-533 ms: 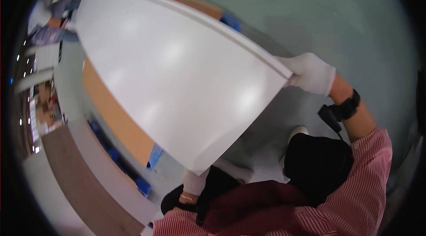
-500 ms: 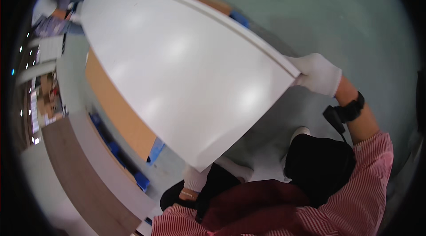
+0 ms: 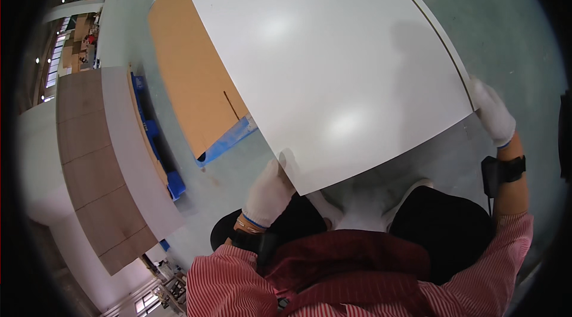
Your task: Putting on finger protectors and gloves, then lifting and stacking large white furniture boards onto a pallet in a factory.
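A large white panel [image 3: 333, 67] stretches away from me, with a thin dark groove along its right side. At its near left corner my left hand [image 3: 271, 193], in a white knit glove, grips the edge, with the fingers partly hidden beneath. My right hand [image 3: 492, 113], gloved the same way, is closed on the near right corner beside the groove's end. The panel's near edge lies just in front of my knees, between both hands.
Left of the panel, a tan board [image 3: 190, 72] lies on a blue pallet [image 3: 229, 140]. Farther left is a stack with brown wood-grain boards [image 3: 98, 162] and a pale board [image 3: 134, 156], with blue supports [image 3: 174, 185] along its side. The floor [image 3: 506, 37] is grey-green.
The panel has turned from tilted to flatter, and its right side has swung right with my right hand. My left hand has risen slightly. The person at the far end has left view.
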